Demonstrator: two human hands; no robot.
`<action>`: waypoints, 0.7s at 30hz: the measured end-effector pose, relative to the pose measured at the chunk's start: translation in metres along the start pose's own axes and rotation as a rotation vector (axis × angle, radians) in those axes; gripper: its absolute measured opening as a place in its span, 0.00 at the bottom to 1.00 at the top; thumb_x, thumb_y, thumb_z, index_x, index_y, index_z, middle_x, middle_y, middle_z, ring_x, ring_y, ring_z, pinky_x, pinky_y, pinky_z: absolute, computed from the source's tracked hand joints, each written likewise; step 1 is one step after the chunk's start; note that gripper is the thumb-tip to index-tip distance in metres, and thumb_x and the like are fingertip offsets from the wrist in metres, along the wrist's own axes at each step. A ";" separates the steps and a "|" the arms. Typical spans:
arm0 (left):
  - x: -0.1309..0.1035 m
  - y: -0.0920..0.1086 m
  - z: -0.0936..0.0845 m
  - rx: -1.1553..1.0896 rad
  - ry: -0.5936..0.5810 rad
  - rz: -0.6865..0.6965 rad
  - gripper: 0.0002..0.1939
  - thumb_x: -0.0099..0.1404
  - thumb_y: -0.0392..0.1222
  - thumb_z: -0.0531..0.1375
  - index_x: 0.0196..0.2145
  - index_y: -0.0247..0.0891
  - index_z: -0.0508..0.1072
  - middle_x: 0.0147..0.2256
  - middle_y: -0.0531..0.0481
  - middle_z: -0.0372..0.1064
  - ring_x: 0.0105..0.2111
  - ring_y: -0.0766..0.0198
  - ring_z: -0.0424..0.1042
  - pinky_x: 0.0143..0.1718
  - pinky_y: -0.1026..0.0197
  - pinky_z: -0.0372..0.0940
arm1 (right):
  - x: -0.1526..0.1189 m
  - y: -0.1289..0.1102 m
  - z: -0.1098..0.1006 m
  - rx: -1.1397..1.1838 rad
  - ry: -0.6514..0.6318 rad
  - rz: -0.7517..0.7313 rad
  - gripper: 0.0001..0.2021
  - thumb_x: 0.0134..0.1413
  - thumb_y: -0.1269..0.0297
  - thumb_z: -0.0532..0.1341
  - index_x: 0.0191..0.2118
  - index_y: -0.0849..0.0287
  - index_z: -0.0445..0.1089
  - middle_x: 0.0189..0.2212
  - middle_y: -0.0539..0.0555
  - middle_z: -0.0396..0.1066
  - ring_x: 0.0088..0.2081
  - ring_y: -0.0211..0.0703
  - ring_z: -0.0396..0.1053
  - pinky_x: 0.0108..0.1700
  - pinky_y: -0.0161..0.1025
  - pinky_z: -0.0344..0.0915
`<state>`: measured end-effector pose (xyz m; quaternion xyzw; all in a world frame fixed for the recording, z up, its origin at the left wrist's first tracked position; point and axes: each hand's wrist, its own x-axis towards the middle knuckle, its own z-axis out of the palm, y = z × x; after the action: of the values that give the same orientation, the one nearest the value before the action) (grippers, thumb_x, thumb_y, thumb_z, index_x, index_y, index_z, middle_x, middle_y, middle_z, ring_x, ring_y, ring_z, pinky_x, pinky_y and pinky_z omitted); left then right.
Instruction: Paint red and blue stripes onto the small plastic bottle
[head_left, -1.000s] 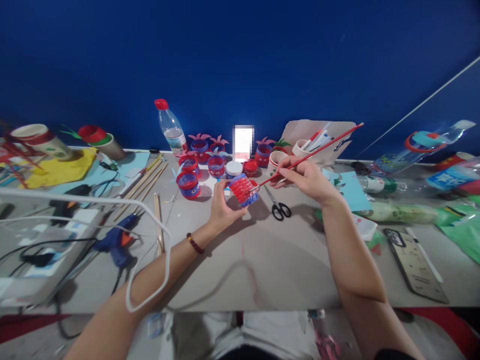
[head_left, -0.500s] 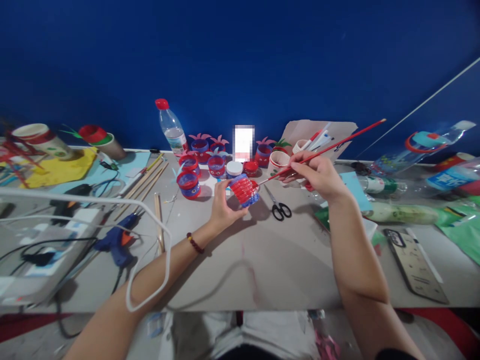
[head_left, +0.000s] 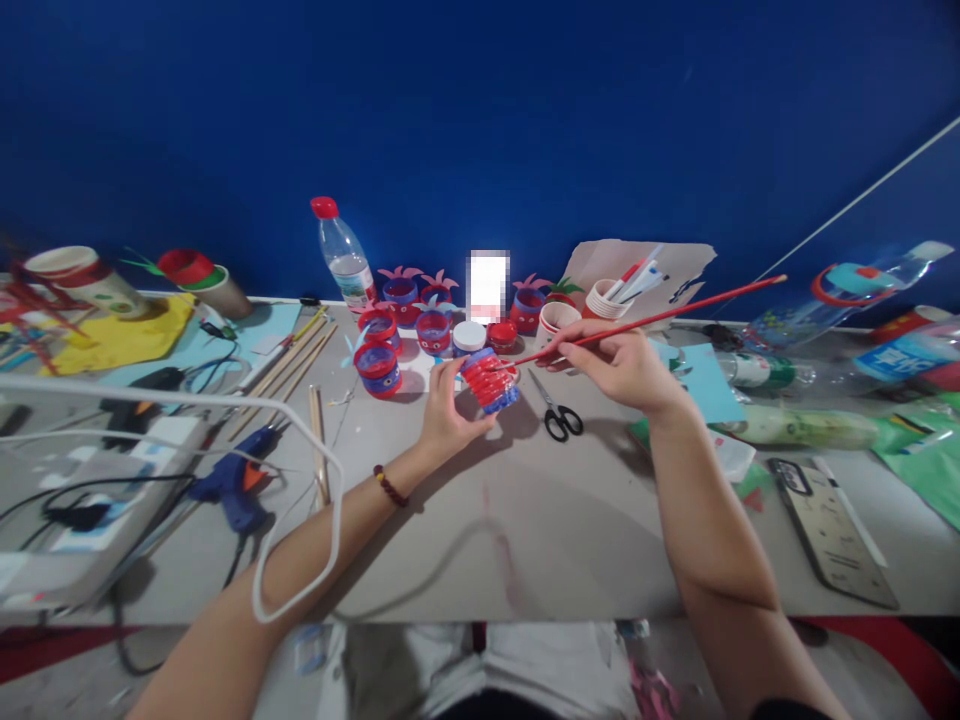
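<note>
My left hand [head_left: 450,412] grips a small round cup [head_left: 490,382], tilted on its side, painted red in the middle with blue at both ends. Between the fingers of my right hand [head_left: 611,360] is a long red paintbrush [head_left: 690,303]. Its tip rests on the red band of the cup. Just beyond the cup stand an open red paint jar [head_left: 502,335] and a jar with a white top [head_left: 469,337]. Black-handled scissors [head_left: 561,418] lie to the right of the cup.
Several red and blue painted cups [head_left: 378,370] and a water bottle [head_left: 343,258] stand behind. At left lie a blue glue gun [head_left: 238,480], wooden sticks [head_left: 285,372] and a power strip [head_left: 150,500] with cables. A phone [head_left: 832,535] and plastic bottles [head_left: 757,370] are at right.
My right hand has moved slightly down and left, bringing the brush tip further across the red band. My left hand and the cup stay almost still.
</note>
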<state>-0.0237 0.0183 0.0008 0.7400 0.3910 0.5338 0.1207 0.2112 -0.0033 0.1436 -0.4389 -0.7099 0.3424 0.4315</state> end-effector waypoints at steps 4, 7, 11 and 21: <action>0.000 0.000 0.000 -0.002 0.004 0.009 0.45 0.48 0.40 0.72 0.61 0.42 0.58 0.52 0.42 0.62 0.52 0.50 0.67 0.54 0.45 0.66 | -0.001 -0.004 0.000 -0.047 -0.009 0.000 0.13 0.60 0.52 0.64 0.36 0.58 0.76 0.34 0.55 0.77 0.37 0.48 0.79 0.45 0.48 0.80; 0.000 0.000 0.000 0.002 -0.002 -0.001 0.45 0.48 0.39 0.72 0.61 0.43 0.58 0.52 0.42 0.62 0.52 0.49 0.67 0.55 0.45 0.66 | -0.001 -0.003 0.001 -0.017 0.007 -0.010 0.13 0.61 0.52 0.63 0.37 0.57 0.77 0.35 0.55 0.77 0.38 0.48 0.79 0.46 0.48 0.80; 0.001 0.001 0.000 0.007 -0.016 -0.023 0.44 0.48 0.40 0.72 0.60 0.43 0.58 0.52 0.42 0.62 0.52 0.49 0.67 0.55 0.44 0.65 | 0.000 -0.001 0.003 -0.046 0.026 -0.035 0.12 0.61 0.54 0.63 0.38 0.58 0.76 0.37 0.56 0.77 0.38 0.47 0.79 0.45 0.46 0.79; 0.001 0.001 0.000 0.017 -0.012 -0.012 0.44 0.48 0.41 0.72 0.60 0.43 0.58 0.51 0.42 0.62 0.51 0.49 0.67 0.54 0.45 0.66 | -0.001 -0.001 0.004 -0.056 0.048 -0.027 0.12 0.62 0.54 0.63 0.35 0.58 0.75 0.36 0.56 0.77 0.38 0.48 0.79 0.45 0.48 0.79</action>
<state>-0.0236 0.0181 0.0018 0.7419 0.3991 0.5252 0.1202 0.2076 -0.0048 0.1432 -0.4491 -0.7146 0.3058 0.4405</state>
